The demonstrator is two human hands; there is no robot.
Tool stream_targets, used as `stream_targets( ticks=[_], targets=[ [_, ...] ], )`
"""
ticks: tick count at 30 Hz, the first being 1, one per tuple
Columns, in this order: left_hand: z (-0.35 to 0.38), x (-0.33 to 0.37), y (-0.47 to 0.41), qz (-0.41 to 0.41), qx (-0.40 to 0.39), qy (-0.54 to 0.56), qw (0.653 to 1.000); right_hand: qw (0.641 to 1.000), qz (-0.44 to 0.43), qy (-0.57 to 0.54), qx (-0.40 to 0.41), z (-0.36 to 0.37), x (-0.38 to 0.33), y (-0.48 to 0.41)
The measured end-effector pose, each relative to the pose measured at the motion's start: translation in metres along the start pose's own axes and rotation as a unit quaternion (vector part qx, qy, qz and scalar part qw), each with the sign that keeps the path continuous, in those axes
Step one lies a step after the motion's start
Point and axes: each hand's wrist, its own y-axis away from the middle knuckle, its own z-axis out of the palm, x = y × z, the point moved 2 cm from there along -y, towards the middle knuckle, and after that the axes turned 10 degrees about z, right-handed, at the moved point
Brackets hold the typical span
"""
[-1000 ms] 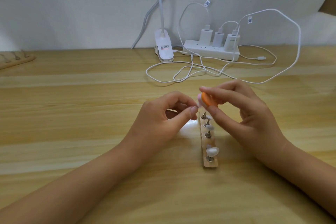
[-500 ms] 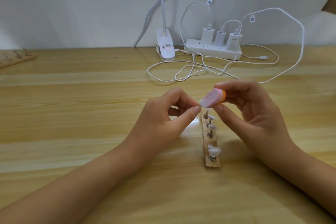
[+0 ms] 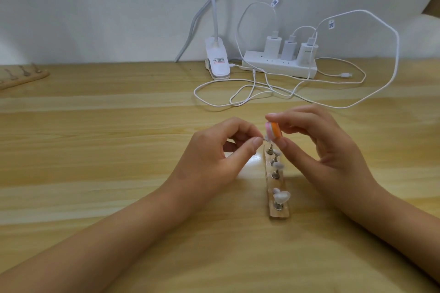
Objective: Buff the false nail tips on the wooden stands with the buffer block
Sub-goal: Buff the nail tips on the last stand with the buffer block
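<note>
Buffer block: small, pink and white layers on an orange core; held above the far end of the wooden stand.
Right hand: the block is pinched between thumb and forefinger.
Left hand: a small pale nail tip is pinched between thumb and forefinger, touching the block's pink face.
Stand: narrow strip just below both grips, with pale tips on metal pins in a row.
Open room: bare table lies left of the left-hand grip.
Edges: beyond the grips, white cables, a power strip and a lamp clip line the wall.
Writing: the print on the clip label and the cable tags is too small to be read.
</note>
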Motion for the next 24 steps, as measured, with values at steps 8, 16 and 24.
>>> stream_targets(
  ticks=[8, 16, 24],
  targets=[
    [0.000, 0.000, -0.001, 0.020, -0.007, -0.017, 1.000, 0.998, -0.022, 0.050, -0.021, 0.001, -0.006, 0.000],
    [-0.001, -0.001, 0.000, -0.007, 0.006, 0.011, 1.000, 0.997, -0.016, 0.080, -0.007, -0.003, -0.005, -0.001],
    [-0.002, -0.001, -0.001, -0.031, 0.013, 0.051, 0.998, 0.997, 0.001, 0.079, 0.015, -0.007, 0.003, -0.005]
  ],
)
